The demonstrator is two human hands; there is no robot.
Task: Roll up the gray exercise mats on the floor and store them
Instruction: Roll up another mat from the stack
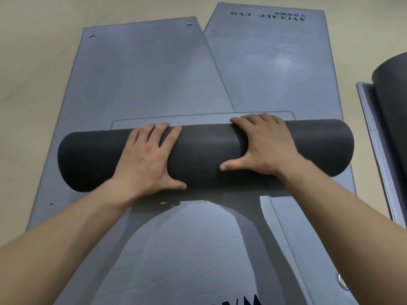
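Beige floor (33, 84) carries several gray exercise mats, some overlapping. Centre: the rolled mat (204, 155), a dark cylinder lying crosswise on the flat mats, with only a short loose end (198, 119) left unrolled beyond it. The left hand (145, 157) and right hand (264, 146) press down on the roll, palms flat, fingers spread along its curve, neither clasped round it. Beyond lie an eyelet mat (143, 73) and a lettered mat (275, 62), both flat. At the right edge a second roll (392, 95) stands partly in view. Judged progress: this mat nearly rolled; at least two flat mats remain, and storing is not yet begun.
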